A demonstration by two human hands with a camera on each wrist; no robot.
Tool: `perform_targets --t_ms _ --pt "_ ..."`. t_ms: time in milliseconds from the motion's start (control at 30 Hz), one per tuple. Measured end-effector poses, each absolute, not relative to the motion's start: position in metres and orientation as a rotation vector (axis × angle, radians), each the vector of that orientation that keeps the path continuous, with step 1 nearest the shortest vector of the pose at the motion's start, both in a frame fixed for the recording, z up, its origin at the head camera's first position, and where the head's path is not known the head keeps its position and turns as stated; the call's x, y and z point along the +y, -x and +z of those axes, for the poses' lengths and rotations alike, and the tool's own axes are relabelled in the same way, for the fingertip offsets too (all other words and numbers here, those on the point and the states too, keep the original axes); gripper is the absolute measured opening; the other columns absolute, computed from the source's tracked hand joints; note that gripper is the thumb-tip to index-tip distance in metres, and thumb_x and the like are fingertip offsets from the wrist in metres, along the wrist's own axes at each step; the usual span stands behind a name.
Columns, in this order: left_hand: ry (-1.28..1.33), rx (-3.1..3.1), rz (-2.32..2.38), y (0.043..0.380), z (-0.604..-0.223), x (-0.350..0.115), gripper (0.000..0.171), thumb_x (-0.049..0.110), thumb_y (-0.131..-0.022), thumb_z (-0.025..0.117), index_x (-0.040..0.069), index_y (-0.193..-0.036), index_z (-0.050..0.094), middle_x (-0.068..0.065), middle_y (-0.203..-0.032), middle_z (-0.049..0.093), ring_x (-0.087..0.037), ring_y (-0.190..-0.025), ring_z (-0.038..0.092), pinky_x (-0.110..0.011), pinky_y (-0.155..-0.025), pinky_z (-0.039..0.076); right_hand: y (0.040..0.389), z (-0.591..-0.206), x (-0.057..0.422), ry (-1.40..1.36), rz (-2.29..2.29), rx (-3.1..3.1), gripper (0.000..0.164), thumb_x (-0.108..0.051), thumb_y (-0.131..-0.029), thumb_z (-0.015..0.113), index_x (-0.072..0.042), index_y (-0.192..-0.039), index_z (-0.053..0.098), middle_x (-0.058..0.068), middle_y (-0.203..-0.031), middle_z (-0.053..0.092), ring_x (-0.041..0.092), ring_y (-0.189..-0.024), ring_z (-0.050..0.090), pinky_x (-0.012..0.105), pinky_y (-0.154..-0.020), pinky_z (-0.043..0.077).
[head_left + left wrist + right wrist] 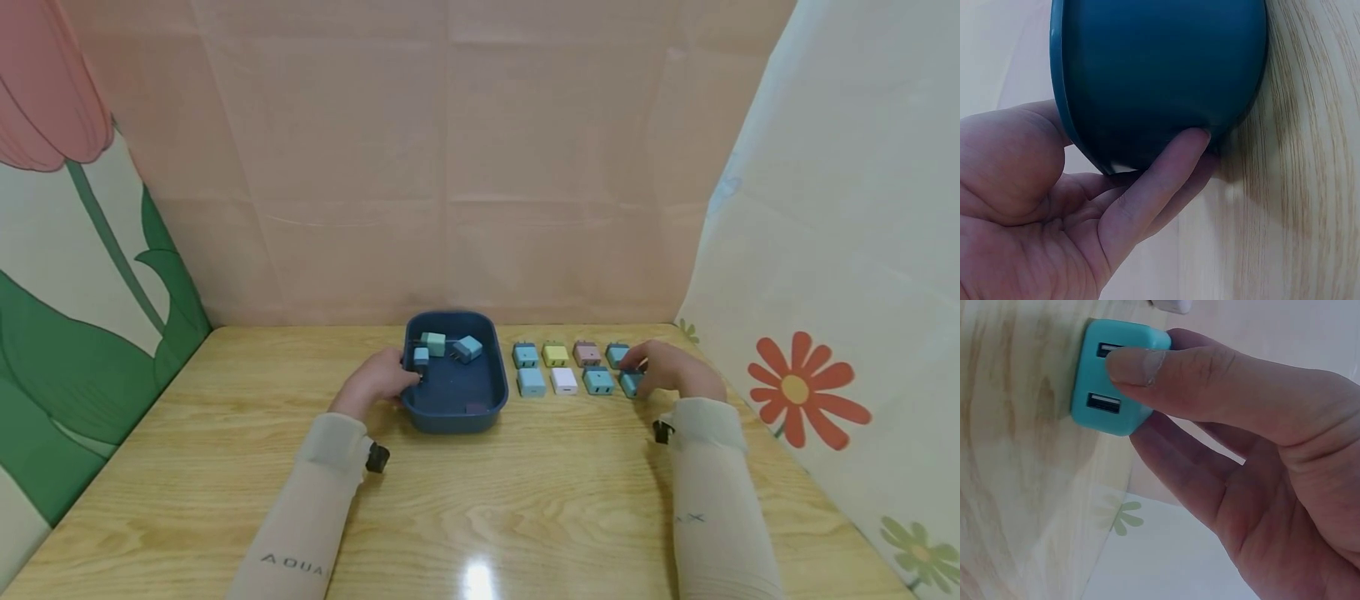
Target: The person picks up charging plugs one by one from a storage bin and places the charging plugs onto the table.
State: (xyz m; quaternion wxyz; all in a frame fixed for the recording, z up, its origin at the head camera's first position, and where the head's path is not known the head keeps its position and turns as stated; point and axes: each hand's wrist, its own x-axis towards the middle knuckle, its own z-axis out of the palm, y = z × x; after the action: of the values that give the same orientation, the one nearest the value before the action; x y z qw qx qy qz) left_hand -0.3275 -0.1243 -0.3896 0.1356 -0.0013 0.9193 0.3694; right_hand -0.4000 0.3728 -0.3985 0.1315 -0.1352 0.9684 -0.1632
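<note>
Head view: wood-grain tabletop (517, 500) across the lower half. Dark blue bin (450, 422) just left of the two rows of charger plugs, near the tabletop's far edge. Inside, toward its upper part: mint plug (433, 343), blue plug (469, 348), smaller blue plug (421, 356) by the left wall. Dim pinkish piece (476, 408) at the bin's lower right; too dark to identify. Left hand (378, 375) curled on the bin's left rim. Right of the bin, upper row, left to right: blue, yellow plug (556, 355), pink plug (587, 354), blue. Lower row: pale blue, white plug (564, 381), blue, then teal plug (630, 383) at the right end, pinched by the right hand (667, 367).

Left wrist view: bin wall fills upper centre; thumb side at the rim, left, fingers bent against the outer wall.

Right wrist view: teal plug upper centre, two USB ports showing. Thumb across the upper port, fingers behind; grip narrow, closed to the plug's thickness. Pale object cut off at the top edge.
</note>
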Motion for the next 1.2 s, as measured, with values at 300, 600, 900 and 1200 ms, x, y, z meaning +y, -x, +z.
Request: perform_targets --t_ms 300,600,900,1200 --pt "-0.014 2.652 1.099 0.328 -0.389 -0.127 0.035 0.016 -0.107 0.061 -0.006 -0.134 0.065 -0.024 -0.118 0.076 -0.022 -0.083 0.074 -0.037 -0.082 0.065 0.396 -0.394 0.371 0.411 -0.457 2.821 0.056 -0.002 -0.084 0.084 -0.002 -0.139 0.071 0.026 -0.142 0.070 0.051 -0.130 0.064 0.063 -0.101 0.059" --pt "-0.020 2.654 1.095 0.327 -0.389 -0.127 0.035 0.017 -0.107 0.062 -0.006 -0.132 0.065 -0.021 -0.113 0.076 -0.022 -0.082 0.074 -0.037 -0.081 0.065 0.395 -0.392 0.370 0.383 -0.446 2.823 0.054 -0.001 -0.085 0.083 -0.002 -0.138 0.072 0.026 -0.140 0.070 0.051 -0.129 0.064 0.063 -0.101 0.059" --pt "-0.023 2.646 1.105 0.330 -0.391 -0.127 0.037 0.018 -0.108 0.062 -0.006 -0.136 0.064 -0.022 -0.118 0.076 -0.022 -0.086 0.076 -0.036 -0.080 0.066 0.392 -0.387 0.372 0.424 -0.440 2.846 0.055 0.002 -0.084 0.081 0.000 -0.138 0.070 0.028 -0.143 0.068 0.055 -0.133 0.060 0.064 -0.102 0.058" --pt "-0.014 2.647 1.105 0.328 -0.390 -0.127 0.038 0.018 -0.108 0.061 -0.006 -0.138 0.063 -0.023 -0.119 0.076 -0.024 -0.087 0.076 -0.038 -0.084 0.066 0.392 -0.378 0.373 0.503 -0.464 2.913 0.046 0.007 -0.092 0.077 0.010 -0.137 0.065 0.037 -0.137 0.066 0.060 -0.128 0.062 0.063 -0.102 0.059"
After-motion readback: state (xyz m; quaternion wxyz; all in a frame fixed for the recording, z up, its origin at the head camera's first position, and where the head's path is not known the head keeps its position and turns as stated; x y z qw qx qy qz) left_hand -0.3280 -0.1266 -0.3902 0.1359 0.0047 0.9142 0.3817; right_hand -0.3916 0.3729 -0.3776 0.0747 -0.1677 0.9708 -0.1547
